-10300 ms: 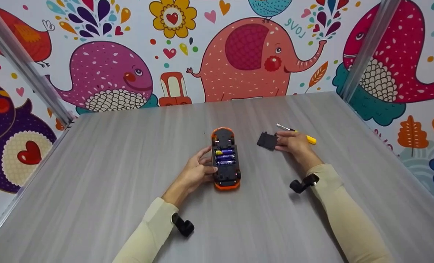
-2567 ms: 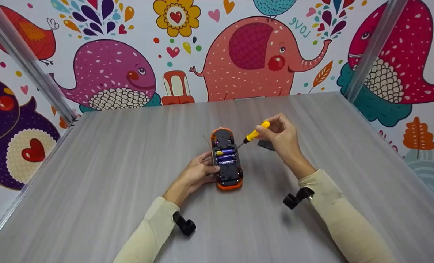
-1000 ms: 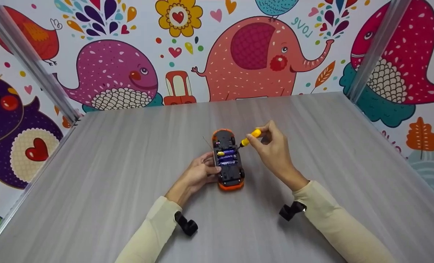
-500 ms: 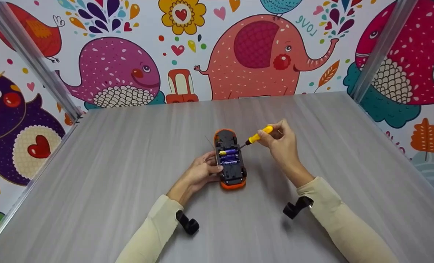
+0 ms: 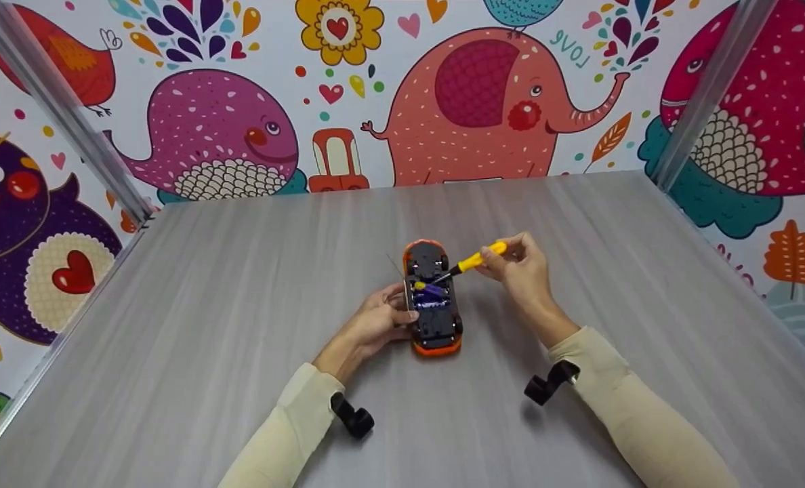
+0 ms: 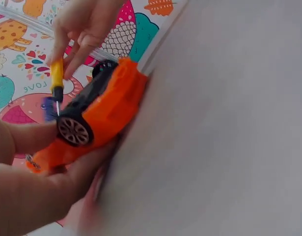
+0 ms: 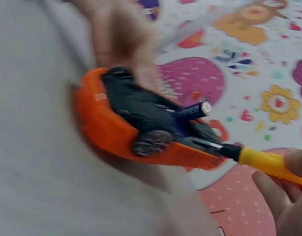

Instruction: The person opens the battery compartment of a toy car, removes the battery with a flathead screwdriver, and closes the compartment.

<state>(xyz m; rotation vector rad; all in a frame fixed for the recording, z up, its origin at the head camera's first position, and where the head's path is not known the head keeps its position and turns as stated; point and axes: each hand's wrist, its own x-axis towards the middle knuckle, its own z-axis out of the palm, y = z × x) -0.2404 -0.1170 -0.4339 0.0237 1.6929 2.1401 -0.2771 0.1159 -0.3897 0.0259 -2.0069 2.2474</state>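
Note:
An orange toy car (image 5: 436, 330) stands upside down in the middle of the table, its black underside up and its battery compartment uncovered. My left hand (image 5: 375, 320) grips it by its left side, the thumb over the edge of the underside. In my right hand (image 5: 528, 274) I pinch the yellow handle of a screwdriver (image 5: 478, 258). Its tip reaches into the far end of the compartment. One purple battery (image 7: 194, 111) sticks up at a slant in the right wrist view, one end raised. At least one other purple battery (image 5: 433, 304) lies in the compartment.
A thin wire antenna (image 5: 394, 263) juts from the car's left side. The grey table (image 5: 253, 285) extends around both hands. A wall with printed cartoon animals (image 5: 470, 135) stands behind it, with metal posts (image 5: 711, 102) at the corners.
My right hand held a black cover earlier and now holds the screwdriver, which lay on the table. The cover is out of sight. Just now one battery has tipped up. My left hand keeps its grip.

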